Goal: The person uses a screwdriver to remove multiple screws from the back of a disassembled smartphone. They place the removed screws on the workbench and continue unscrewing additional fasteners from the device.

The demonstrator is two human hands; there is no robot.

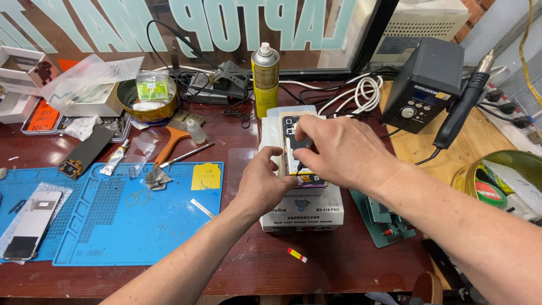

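Head view: both hands (305, 164) grasp the opened phone (294, 148) at its edges atop the white heating plate (305, 209).

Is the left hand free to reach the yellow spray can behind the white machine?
Probably yes: the left hand rests at the opened phone, and the spray can stands upright just beyond, nothing between.

dark red wooden workbench (339, 265), glass window (101, 28) behind, brick wall (480, 11)

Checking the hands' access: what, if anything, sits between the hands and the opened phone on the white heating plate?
Nothing visible does. Both the left hand and the right hand already touch the opened phone lying on the white heating plate.
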